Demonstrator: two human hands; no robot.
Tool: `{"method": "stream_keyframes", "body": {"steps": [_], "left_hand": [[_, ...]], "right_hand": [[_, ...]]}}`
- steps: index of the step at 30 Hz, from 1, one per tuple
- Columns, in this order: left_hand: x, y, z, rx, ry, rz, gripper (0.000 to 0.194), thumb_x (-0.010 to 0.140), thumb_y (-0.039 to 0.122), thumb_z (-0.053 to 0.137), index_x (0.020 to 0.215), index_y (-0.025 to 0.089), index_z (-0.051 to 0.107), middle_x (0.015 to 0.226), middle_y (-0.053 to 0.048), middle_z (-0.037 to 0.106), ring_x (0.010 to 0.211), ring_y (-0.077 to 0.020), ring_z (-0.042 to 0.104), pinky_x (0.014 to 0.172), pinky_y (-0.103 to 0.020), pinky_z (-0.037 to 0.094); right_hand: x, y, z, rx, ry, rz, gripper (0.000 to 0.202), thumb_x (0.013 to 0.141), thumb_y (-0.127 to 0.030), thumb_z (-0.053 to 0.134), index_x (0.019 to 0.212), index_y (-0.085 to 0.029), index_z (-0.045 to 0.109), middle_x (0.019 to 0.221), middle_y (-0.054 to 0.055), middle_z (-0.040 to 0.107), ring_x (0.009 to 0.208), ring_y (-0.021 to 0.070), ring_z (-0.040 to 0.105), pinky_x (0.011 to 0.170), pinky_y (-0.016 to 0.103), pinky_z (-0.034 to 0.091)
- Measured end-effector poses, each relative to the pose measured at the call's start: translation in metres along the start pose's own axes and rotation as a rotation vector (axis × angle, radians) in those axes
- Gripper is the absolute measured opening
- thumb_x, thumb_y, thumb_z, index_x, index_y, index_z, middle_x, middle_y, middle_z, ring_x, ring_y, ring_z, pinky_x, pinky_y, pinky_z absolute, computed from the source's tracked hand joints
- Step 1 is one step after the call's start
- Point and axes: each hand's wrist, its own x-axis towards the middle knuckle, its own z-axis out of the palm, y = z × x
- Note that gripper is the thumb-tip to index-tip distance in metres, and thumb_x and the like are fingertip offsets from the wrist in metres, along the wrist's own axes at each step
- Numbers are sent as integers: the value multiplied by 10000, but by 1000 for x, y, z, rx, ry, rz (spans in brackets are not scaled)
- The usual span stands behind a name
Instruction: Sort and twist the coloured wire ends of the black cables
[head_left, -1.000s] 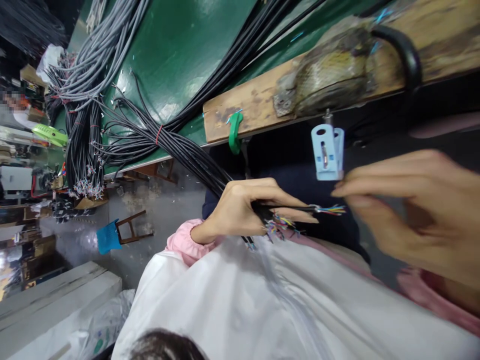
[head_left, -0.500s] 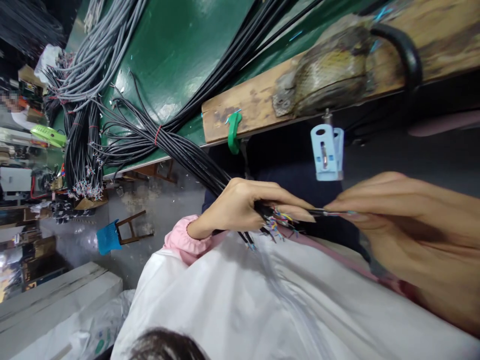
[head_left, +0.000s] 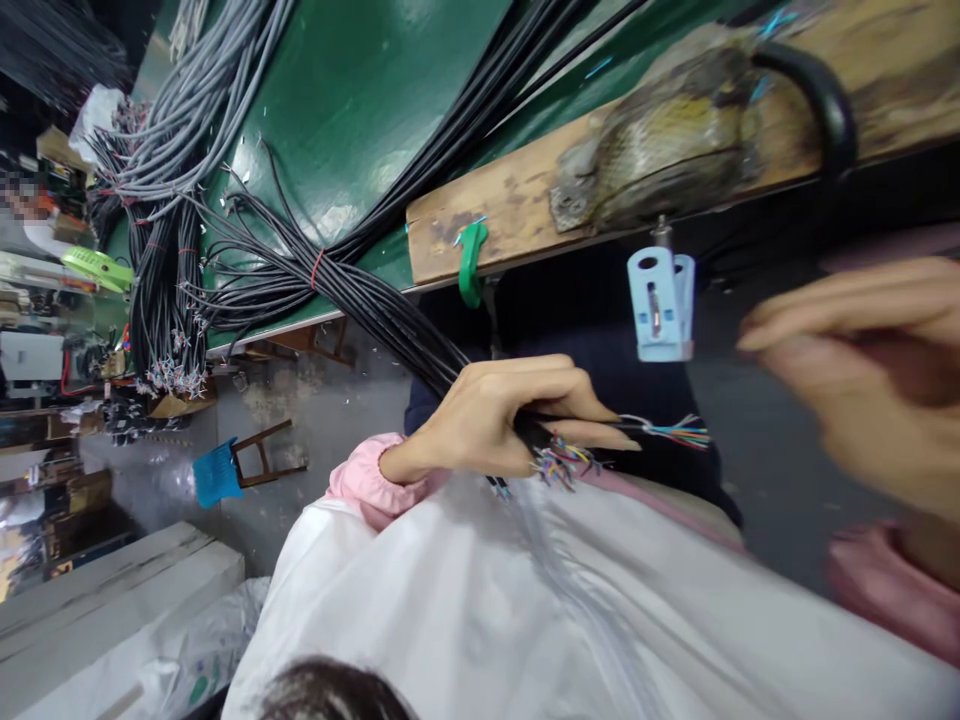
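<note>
My left hand is wrapped round a bundle of black cables that runs back onto the green table. Thumb and forefinger pinch one cable end, whose thin coloured wires fan out to the right. Below those fingers, other stripped ends with multicoloured wires poke out of the bundle. My right hand is apart from the cables at the right, blurred, its fingertips pressed together. Whether anything small is between them cannot be made out. A light blue clip hangs between the hands, under the wooden board.
The wooden board along the table edge bears a taped lump and a green hook. Grey cables and more black cables lie on the green table. A blue stool stands on the floor at left.
My right hand has let go of the cable end and moved right and up. The coloured wires at that end now show, spread out. My left hand keeps its hold.
</note>
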Motion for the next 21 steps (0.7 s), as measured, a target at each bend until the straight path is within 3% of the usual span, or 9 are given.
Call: {"method": "stream_keyframes", "body": {"steps": [3,5,8,10,15,18,21], "left_hand": [[-2,2,5,-174,17,9,482,923,542,601,691,133,705,609,-10,629,533,-78,539,531,-221,420],[-2,2,9,-226,168,5,562,900,628,587,657,132,689,567,-2,590,491,-70,482,488,-226,375],[-2,2,17,-312,386,84,539,888,608,630,628,136,659,547,18,570,470,-52,432,466,-219,345],[-2,0,22,-325,439,87,492,896,565,647,656,136,652,568,27,568,488,-47,427,490,-212,358],[0,0,29,-304,376,6,519,862,618,657,664,141,614,573,48,505,501,-45,394,513,-213,347],[6,4,26,-316,451,72,489,872,578,670,663,139,614,568,48,521,496,-40,404,492,-201,328],[10,7,24,-325,534,133,462,876,533,686,649,136,619,563,41,549,491,-41,433,473,-194,327]], "right_hand": [[15,-9,10,76,26,283,445,856,-719,601,762,-298,713,780,49,680,680,209,609,625,396,448],[27,-15,20,183,-36,391,560,761,-810,629,699,-260,715,702,43,668,613,179,586,580,364,426],[40,-18,32,438,-109,492,611,626,-835,725,626,-225,690,620,42,640,533,162,568,512,333,426],[43,-17,37,586,-127,545,584,589,-798,778,602,-225,670,616,41,633,547,176,595,513,337,479],[40,-20,41,691,-93,652,593,519,-789,811,571,-224,639,600,36,594,578,167,587,509,300,508],[40,-25,40,697,-128,684,602,533,-801,794,596,-222,643,612,32,587,582,160,586,504,280,511],[42,-27,40,681,-180,626,641,580,-858,712,580,-225,609,574,23,556,520,155,561,442,277,477]]}}
